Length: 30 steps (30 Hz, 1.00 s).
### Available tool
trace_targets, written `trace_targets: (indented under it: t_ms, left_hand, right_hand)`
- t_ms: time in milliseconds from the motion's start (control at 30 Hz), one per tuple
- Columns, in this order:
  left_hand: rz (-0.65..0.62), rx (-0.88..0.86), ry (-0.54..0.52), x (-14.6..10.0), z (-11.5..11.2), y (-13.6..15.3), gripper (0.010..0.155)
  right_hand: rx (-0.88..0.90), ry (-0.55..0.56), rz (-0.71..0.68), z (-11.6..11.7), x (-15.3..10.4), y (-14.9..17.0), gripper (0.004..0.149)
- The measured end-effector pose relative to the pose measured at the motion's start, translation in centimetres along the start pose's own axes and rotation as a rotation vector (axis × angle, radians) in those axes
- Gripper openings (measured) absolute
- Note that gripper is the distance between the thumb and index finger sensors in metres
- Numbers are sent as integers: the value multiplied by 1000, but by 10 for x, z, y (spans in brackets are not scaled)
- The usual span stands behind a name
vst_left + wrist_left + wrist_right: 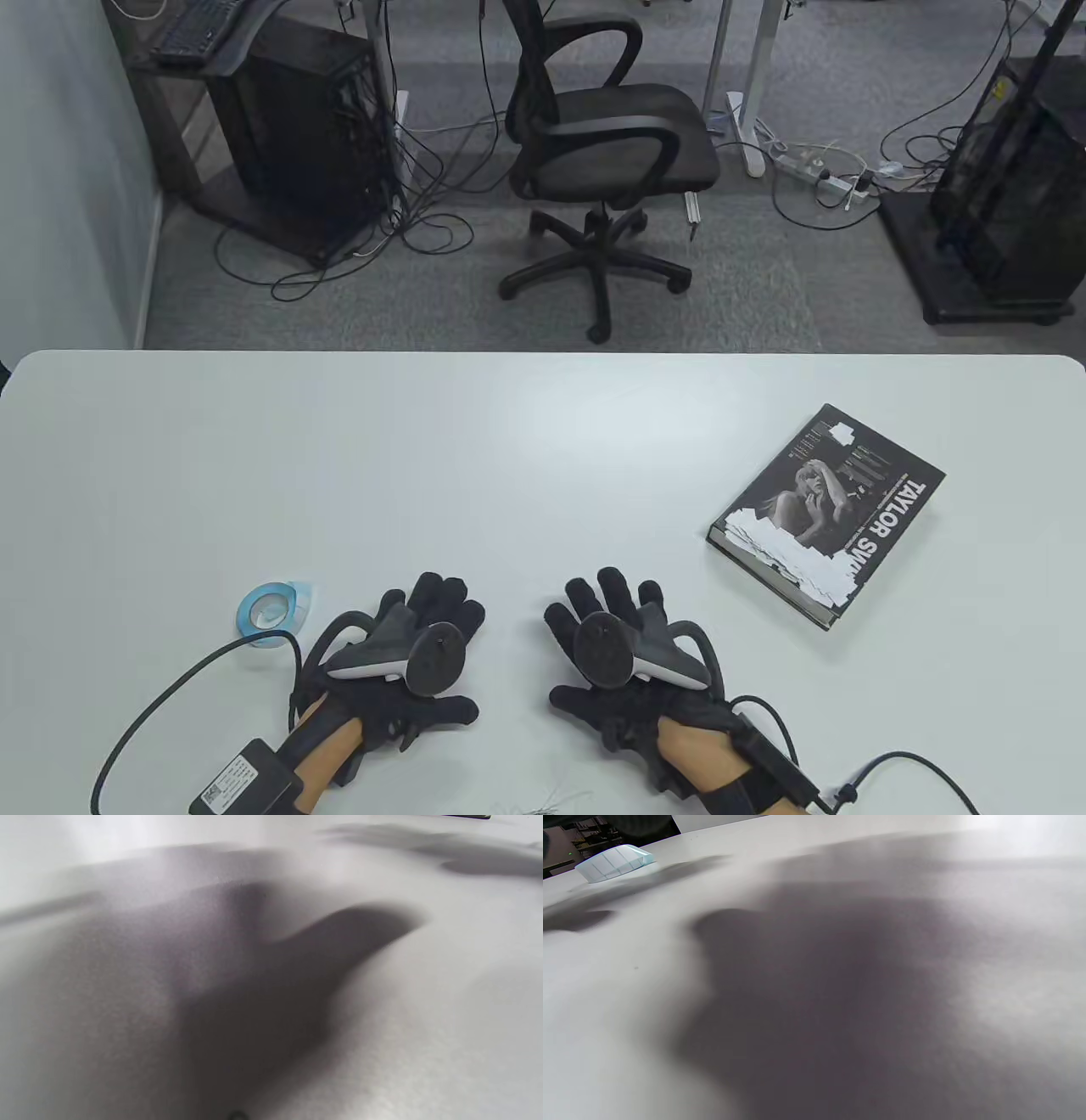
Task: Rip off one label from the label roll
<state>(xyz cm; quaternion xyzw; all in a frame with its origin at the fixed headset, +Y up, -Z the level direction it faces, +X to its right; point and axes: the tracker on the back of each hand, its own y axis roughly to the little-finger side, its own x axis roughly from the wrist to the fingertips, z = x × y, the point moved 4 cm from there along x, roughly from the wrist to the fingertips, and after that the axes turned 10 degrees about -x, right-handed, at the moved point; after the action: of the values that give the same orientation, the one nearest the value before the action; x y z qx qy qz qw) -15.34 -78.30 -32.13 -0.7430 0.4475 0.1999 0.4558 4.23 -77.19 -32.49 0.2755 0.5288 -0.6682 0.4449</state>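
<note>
A small label roll [273,609] with a blue core and pale labels lies on the white table [509,458] near the front left. It also shows in the right wrist view [613,862] at the top left. My left hand [428,632] rests flat on the table, palm down, fingers spread, just right of the roll and apart from it. My right hand [607,624] rests flat the same way near the middle front. Both hands are empty. The wrist views show only the hands' shadows on the table, no fingers.
A dark hardcover book [827,514] with white labels stuck across its cover lies on the table at the right. Glove cables [170,688] trail off the front edge. A black office chair [607,153] stands on the floor beyond the table.
</note>
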Motion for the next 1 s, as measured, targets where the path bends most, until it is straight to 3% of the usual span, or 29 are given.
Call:
trace_targets:
  t_ms: [1000]
  left_hand:
    - [6, -2, -17, 0, 2, 3, 101]
  right_hand:
    - [71, 5, 52, -4, 0, 25, 82]
